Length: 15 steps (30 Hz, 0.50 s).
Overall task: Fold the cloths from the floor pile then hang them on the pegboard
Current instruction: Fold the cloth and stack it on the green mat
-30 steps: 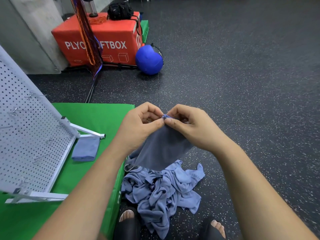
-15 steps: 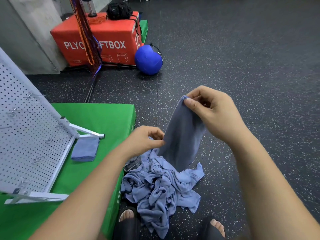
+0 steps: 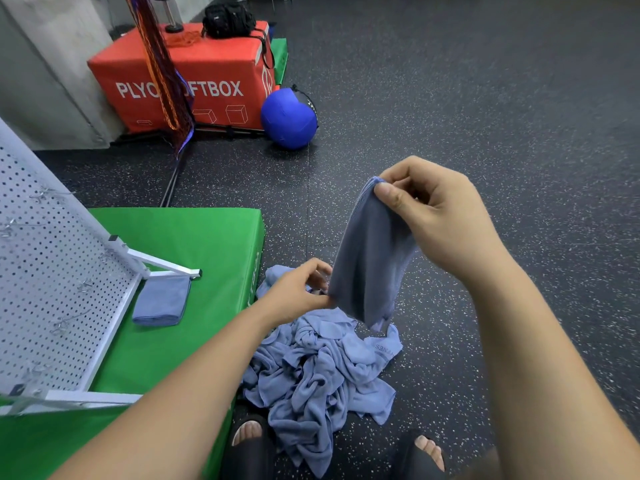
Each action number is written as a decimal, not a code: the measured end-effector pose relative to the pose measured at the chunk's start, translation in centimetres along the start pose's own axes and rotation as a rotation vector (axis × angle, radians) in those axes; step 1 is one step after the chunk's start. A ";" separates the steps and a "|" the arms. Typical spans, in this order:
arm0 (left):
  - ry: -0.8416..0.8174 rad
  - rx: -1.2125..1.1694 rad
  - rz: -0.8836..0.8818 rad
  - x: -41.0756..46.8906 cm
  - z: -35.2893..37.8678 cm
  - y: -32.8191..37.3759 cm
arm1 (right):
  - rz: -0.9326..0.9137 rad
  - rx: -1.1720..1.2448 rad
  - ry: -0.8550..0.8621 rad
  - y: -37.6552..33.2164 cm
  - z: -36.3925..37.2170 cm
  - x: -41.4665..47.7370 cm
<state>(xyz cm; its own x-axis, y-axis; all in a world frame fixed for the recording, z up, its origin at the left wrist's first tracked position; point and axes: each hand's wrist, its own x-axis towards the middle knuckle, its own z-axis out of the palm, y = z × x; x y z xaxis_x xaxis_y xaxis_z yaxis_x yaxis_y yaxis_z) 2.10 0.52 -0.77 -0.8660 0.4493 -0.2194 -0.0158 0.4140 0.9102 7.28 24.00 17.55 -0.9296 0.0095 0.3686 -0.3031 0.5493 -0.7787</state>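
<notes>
Hanging from the right hand (image 3: pixel 440 220), a grey-blue cloth (image 3: pixel 367 258) is seen in the head view, raised above the floor pile (image 3: pixel 318 368). Its top corner is pinched between the thumb and the curled fingers (image 3: pixel 408 172), and the rest falls loosely, its lower tip ending just over the pile. The left hand (image 3: pixel 298 292) is placed lower, against the cloth's lower left edge, with its fingers curled; whether that edge is actually gripped cannot be told. The pile is spread crumpled on the dark speckled floor (image 3: pixel 485 98), touching the side of a green mat (image 3: pixel 207 237). On the mat a white pegboard (image 3: pixel 45 271) is propped at a tilt, and a folded cloth (image 3: pixel 161 301) is laid just beside its foot bar. Further back, a red soft box (image 3: pixel 207 64) is set with a blue ball (image 3: pixel 287 117) against it.
</notes>
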 end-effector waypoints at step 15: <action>0.293 -0.505 -0.146 0.1 -6.6 -2.0 | 0.120 -0.058 0.289 2.8 -1.8 0.5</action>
<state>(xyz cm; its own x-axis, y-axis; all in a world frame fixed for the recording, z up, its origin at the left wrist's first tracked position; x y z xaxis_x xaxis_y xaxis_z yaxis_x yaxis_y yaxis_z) -1.30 -5.50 -0.31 -0.9375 0.1493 -0.3144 -0.3187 -0.0049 0.9479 6.34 27.03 16.50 -0.8570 0.3096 0.4119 -0.1750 0.5768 -0.7979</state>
